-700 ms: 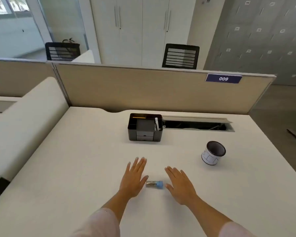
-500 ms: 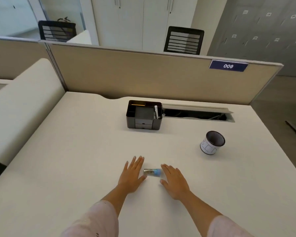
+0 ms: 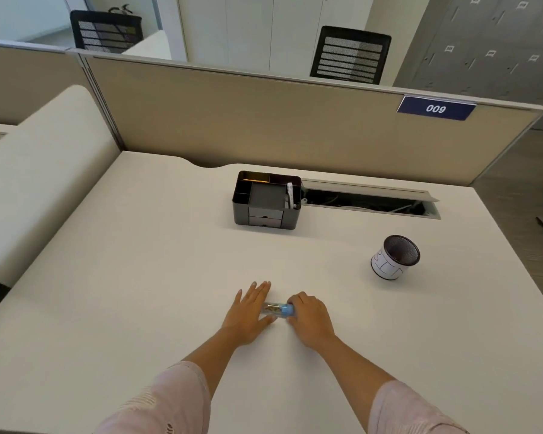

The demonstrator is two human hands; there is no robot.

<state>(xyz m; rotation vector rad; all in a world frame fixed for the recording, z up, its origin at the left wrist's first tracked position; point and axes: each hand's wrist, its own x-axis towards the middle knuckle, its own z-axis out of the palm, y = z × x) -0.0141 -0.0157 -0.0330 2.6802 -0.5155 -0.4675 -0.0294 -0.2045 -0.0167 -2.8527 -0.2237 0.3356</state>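
- Both hands have closed in on the small clear plastic tube with a blue cap [image 3: 278, 310], lying on the white desk [image 3: 138, 292] between them.
- Left hand [image 3: 248, 311] lies flat, fingers straight and together, touching the tube's clear end.
- Right hand [image 3: 311, 317] curls its fingers round the blue cap.
- Farther right stands a black mesh pen cup wrapped in white paper [image 3: 394, 258].
- Beyond sits a black plastic desk organiser [image 3: 267, 200].

White desk [image 3: 138, 277] with a black organiser [image 3: 265, 200], a mesh pen cup [image 3: 395, 257] and a small blue-capped tube [image 3: 278, 309].
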